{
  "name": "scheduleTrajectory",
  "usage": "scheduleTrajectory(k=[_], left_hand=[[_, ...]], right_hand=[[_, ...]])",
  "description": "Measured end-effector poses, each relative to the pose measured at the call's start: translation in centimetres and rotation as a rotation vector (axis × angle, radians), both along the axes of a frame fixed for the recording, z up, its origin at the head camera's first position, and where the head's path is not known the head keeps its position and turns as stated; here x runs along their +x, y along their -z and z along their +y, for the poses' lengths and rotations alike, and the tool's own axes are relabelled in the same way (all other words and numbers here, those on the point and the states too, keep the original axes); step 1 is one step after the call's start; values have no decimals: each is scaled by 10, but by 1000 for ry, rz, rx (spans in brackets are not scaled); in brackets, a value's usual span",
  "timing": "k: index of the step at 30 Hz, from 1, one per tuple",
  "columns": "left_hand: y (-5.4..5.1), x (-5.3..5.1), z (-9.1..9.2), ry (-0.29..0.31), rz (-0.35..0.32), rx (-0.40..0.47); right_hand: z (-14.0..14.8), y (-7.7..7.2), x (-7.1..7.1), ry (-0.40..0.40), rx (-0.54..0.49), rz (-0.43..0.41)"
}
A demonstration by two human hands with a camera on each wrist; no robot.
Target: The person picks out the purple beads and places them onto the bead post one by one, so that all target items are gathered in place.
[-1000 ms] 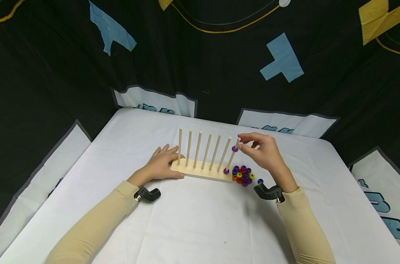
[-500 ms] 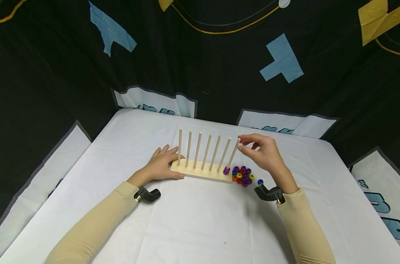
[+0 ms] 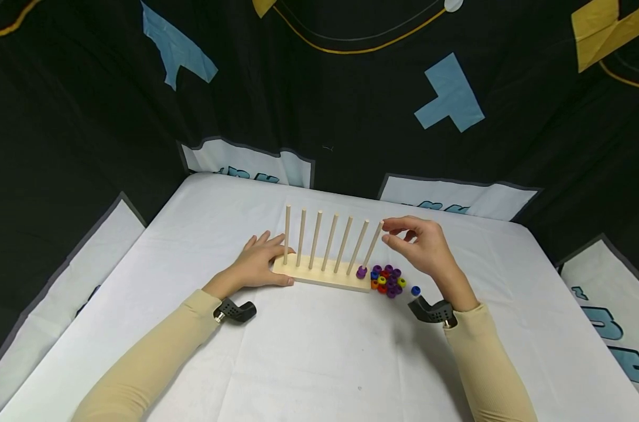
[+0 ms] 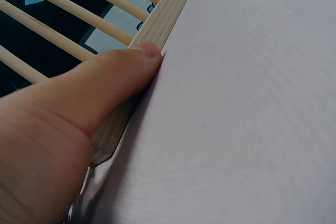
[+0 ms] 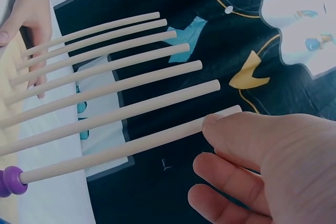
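Seven upright pegs rise from a pale wooden base. The left hand rests around the base's left end, fingers spread behind and its straight thumb against the front edge. Two purple beads sit low on the rightmost peg; in the right wrist view these purple beads touch each other. Beside that peg's top, the right hand has its fingers loosely bent with no bead between them. In the right wrist view, its index fingertip overlaps the peg near the tip.
Loose purple, red, yellow, orange and blue beads lie clustered against the base's right end. One blue bead lies apart, near the black wrist camera on the right wrist. A white cloth covers the table, and a dark curtain hangs behind.
The upper purple bead has left the right fingertips and dropped down the rightmost peg onto the lower one. The right hand has shifted slightly right; the left hand has stayed put.
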State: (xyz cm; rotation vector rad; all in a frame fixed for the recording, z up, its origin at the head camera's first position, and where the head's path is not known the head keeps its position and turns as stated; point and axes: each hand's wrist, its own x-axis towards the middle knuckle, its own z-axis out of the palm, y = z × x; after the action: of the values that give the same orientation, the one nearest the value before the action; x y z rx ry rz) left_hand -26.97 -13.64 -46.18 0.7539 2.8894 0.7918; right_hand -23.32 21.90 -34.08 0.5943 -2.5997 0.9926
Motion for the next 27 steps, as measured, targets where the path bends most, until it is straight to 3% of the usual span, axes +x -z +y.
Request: scheduleTrajectory(k=[8,15,27], left_hand=[[-2,1,0,2,7,-1],[-2,1,-1,2,20,6],[-1,1,0,4,14,7]], right_hand=[[9,9,0,18,-27,17],[25,24,-6,91,4,-80],[46,54,-12,149,25,-203]])
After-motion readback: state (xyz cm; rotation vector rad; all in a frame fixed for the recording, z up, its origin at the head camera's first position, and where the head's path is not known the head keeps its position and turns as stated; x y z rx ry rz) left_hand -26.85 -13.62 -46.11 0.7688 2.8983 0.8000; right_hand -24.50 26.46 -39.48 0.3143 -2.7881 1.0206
